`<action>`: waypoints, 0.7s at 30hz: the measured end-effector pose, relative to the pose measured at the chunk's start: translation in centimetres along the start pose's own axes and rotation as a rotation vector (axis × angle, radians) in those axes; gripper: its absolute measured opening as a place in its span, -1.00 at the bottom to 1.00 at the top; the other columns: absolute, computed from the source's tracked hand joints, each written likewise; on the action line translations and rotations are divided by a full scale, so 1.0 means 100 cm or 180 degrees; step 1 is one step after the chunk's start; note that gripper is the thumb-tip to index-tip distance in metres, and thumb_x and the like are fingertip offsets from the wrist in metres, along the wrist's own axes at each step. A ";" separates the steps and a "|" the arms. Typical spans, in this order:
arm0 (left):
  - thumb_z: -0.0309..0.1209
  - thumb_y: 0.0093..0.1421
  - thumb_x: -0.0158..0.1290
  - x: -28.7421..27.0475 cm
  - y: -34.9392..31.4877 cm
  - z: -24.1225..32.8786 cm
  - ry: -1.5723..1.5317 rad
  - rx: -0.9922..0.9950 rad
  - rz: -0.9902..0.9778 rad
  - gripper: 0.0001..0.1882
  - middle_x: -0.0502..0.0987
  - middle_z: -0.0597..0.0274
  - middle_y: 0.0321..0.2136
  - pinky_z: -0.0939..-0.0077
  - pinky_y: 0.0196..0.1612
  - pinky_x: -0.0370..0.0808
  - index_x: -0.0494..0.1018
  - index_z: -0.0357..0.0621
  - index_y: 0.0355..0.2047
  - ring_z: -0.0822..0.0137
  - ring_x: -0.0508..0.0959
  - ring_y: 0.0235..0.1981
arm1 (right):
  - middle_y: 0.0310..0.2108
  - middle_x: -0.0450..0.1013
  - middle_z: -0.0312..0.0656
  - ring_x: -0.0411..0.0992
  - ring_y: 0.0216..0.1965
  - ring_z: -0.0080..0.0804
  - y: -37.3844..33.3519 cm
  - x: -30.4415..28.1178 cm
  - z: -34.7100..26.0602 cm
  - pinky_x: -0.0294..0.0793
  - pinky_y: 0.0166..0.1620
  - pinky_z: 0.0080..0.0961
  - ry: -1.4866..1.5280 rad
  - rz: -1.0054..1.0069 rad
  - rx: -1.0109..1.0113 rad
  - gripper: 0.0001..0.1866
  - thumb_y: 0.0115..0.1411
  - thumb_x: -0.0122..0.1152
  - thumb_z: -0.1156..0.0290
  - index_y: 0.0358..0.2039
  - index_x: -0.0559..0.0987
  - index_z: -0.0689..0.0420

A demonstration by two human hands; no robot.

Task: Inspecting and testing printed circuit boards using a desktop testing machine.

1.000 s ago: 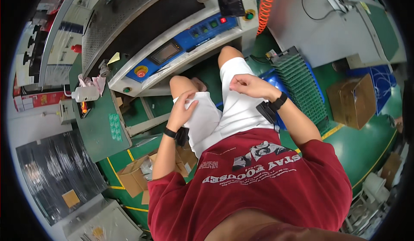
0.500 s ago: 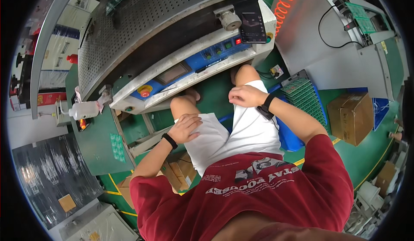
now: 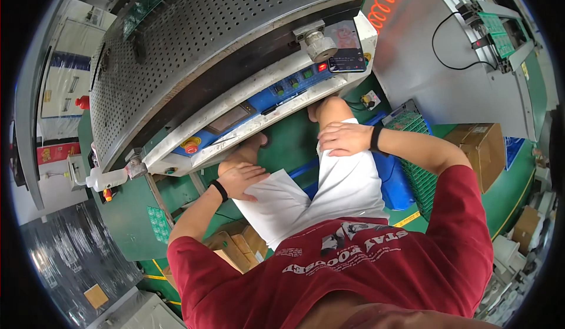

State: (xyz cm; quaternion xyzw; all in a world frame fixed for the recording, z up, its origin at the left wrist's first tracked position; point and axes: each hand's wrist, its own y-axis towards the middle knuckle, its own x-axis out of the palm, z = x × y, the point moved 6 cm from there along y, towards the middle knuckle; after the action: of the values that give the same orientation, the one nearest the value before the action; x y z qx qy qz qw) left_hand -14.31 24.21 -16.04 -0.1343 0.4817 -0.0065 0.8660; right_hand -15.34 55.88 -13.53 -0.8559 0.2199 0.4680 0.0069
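green floor (image 3: 289, 143) | carton (image 3: 486, 155) — contents unclear | left hand (image 3: 240, 181), right hand (image 3: 348, 139) on thighs (image 3: 348, 182)

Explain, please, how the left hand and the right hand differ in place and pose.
Place: the left hand rests on the left leg, the right hand on the right leg, higher in the picture.
Direction: the fingers of the left hand point toward the picture's right, those of the right hand toward its left.
Shared: both look empty, back upward, with a black band at each wrist.
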 end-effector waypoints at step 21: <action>-0.16 -0.11 0.20 -0.002 0.003 -0.013 -0.0068 -0.0204 0.0740 -0.40 0.53 0.21 -0.05 0.27 0.08 0.35 0.47 -0.11 -0.03 0.22 0.50 -0.02 | -0.40 0.48 -0.17 0.44 -0.24 -0.17 0.033 0.010 0.020 0.38 -0.07 -0.32 -0.0139 0.0503 0.0522 -0.73 0.17 0.12 0.12 -0.37 0.52 0.08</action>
State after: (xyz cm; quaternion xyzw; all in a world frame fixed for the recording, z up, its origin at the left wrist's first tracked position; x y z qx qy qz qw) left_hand -15.55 24.27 -16.64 -0.1051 0.4847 0.1108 0.8612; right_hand -17.66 52.96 -14.83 -0.8221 0.3241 0.4660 0.0447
